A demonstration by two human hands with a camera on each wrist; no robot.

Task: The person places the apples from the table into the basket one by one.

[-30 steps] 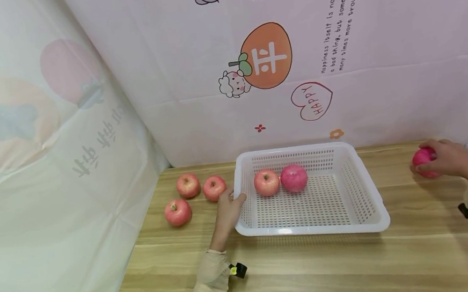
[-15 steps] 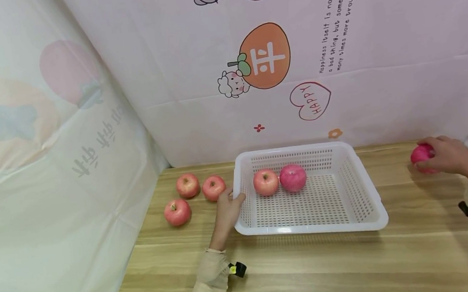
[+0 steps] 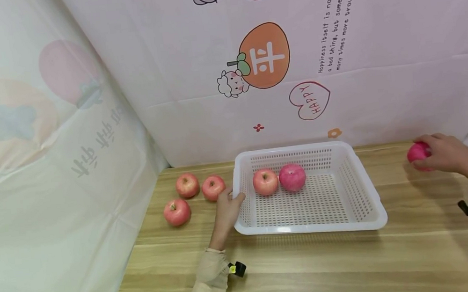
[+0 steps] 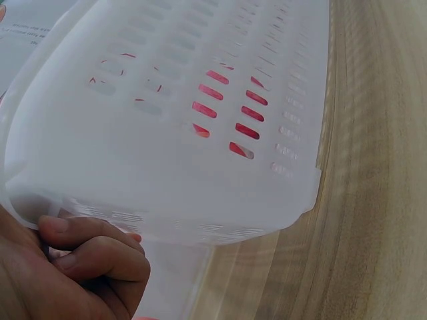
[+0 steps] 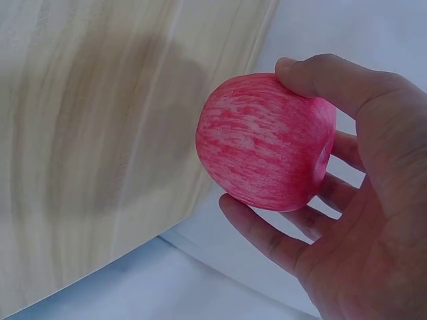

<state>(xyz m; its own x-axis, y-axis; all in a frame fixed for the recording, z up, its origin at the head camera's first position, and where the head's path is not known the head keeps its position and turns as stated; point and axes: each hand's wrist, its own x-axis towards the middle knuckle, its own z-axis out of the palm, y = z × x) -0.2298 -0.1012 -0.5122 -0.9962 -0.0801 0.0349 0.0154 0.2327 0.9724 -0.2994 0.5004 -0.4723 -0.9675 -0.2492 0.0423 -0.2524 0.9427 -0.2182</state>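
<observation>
My right hand (image 3: 444, 156) holds a dark pink apple (image 5: 263, 140) at the far right of the table, thumb on one side and fingers round the other. In the right wrist view a shadow lies on the wood beside the apple. My left hand (image 3: 226, 208) grips the left rim of a white plastic basket (image 3: 309, 229), fingers curled at its edge in the left wrist view. Inside the basket sit a light red apple (image 3: 265, 182) and a pink apple (image 3: 292, 178), side by side near the back left.
Left of the basket, three red apples stand on the wooden table (image 3: 313, 270): one at the back (image 3: 187, 185), one by my left hand (image 3: 213, 188) and one nearer the front (image 3: 177, 212). A printed white cloth (image 3: 197, 116) hangs behind the table.
My right hand has raised the pink apple slightly and shifted a little left and back. My left hand keeps its grip on the basket rim.
</observation>
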